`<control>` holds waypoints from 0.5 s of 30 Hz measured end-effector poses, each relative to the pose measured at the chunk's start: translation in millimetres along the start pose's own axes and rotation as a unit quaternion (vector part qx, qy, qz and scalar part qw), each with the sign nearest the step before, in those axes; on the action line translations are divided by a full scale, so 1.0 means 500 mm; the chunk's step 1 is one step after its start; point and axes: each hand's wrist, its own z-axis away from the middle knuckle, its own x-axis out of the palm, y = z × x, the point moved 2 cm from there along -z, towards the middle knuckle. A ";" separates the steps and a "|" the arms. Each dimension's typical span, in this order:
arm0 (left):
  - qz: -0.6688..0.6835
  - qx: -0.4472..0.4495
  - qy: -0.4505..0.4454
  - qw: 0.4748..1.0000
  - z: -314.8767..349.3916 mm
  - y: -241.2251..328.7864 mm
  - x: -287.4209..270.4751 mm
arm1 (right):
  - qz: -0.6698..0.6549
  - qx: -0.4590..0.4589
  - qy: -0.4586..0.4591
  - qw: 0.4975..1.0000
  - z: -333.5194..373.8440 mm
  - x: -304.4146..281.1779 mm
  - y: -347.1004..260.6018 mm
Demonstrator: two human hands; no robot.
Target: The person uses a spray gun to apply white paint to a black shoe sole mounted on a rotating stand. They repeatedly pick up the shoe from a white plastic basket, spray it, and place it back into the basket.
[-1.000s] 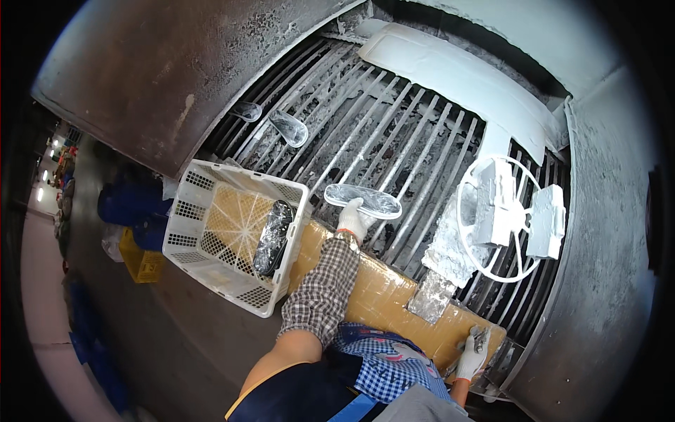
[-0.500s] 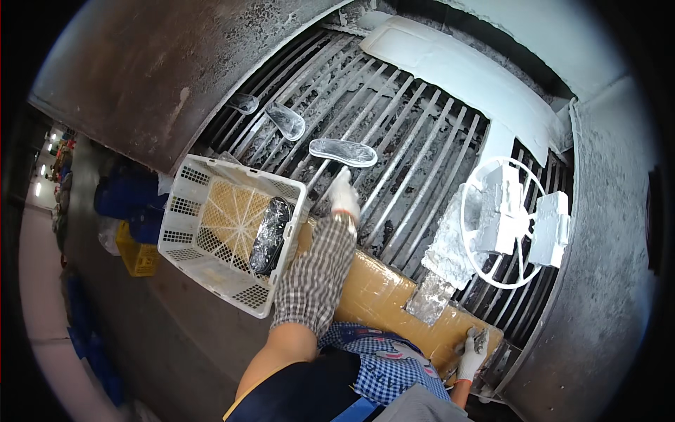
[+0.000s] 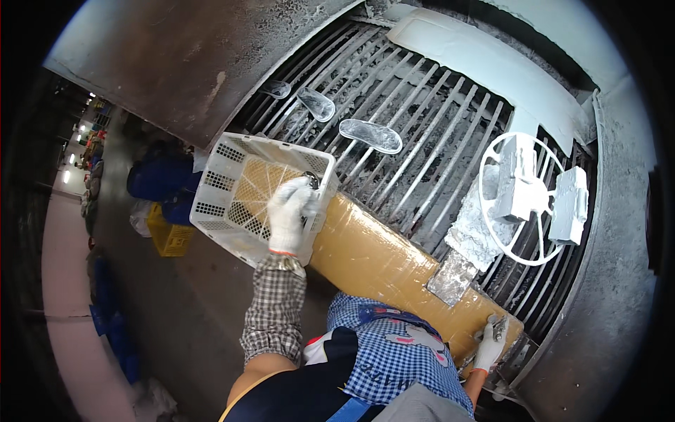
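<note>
My left hand (image 3: 287,214), in a white glove, is inside the white plastic basket (image 3: 223,243). Its fingers curl over a black shoe sole (image 3: 311,180) in clear wrap, and the hand hides most of it. At the lower right my right hand (image 3: 489,346), also gloved, is at the end of a tape-covered cardboard strip (image 3: 373,239). Its fingers are bent around something small and grey that I cannot make out. Three clear-wrapped, sole-shaped pieces (image 3: 370,136), (image 3: 316,104), (image 3: 275,88) rest on the metal bars (image 3: 415,148) beyond the basket.
A white-coated wheel (image 3: 524,200) with blocks on it stands over the bars at right. Metal walls (image 3: 162,63) flank the opening, and a white sheet (image 3: 485,60) covers its far side. A yellow crate (image 3: 169,235) and blue bundles (image 3: 162,176) are on the floor at left.
My left hand has moved from the bars, near the closest sole-shaped piece, back and left into the basket, over the black sole. My right hand stays at the cardboard; the whole view has shifted slightly.
</note>
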 end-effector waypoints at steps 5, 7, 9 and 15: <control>-0.564 -0.027 -0.023 0.825 -0.064 -0.142 -0.223 | 0.018 -0.024 -0.016 0.999 -0.016 -0.008 0.028; -0.624 -0.193 -0.098 0.751 -0.053 -0.165 -0.223 | 0.015 -0.038 -0.017 0.999 -0.014 -0.005 0.019; -0.630 -0.204 -0.102 0.742 -0.069 -0.229 -0.246 | -0.002 -0.064 -0.013 0.998 -0.018 -0.001 0.032; -0.606 -0.196 -0.042 0.770 -0.078 -0.280 -0.267 | -0.001 -0.063 -0.003 0.998 -0.011 -0.001 0.030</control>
